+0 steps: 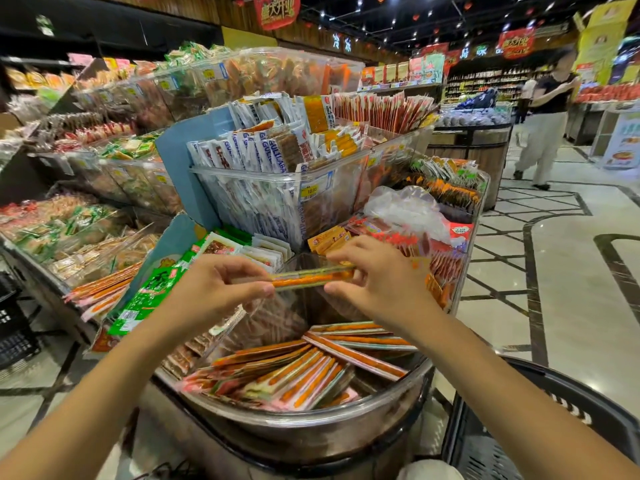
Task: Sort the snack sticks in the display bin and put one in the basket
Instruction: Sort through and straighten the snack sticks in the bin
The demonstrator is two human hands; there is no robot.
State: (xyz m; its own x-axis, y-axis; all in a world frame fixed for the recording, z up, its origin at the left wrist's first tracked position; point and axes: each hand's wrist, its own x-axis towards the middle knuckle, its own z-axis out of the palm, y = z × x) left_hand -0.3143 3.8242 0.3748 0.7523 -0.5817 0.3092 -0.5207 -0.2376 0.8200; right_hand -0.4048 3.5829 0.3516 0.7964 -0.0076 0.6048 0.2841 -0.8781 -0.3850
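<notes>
Snack stick (pixel 311 278) level between both hands' pinching fingers (pixel 265 290), above display bin (pixel 311 415)

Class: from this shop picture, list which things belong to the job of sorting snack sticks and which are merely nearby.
Belonging: left hand, right hand, held snack stick, display bin of sticks, dark basket.

Merely nearby: white packets, green packets, plastic bag.

We saw bright overhead store lighting — small ceiling spotlights (pixel 360 1) glared, floor tiles (pixel 571 271) shone. Edges bowed from wide-angle distortion — far shelves (pixel 485 81) soft, slightly blurred.
</notes>
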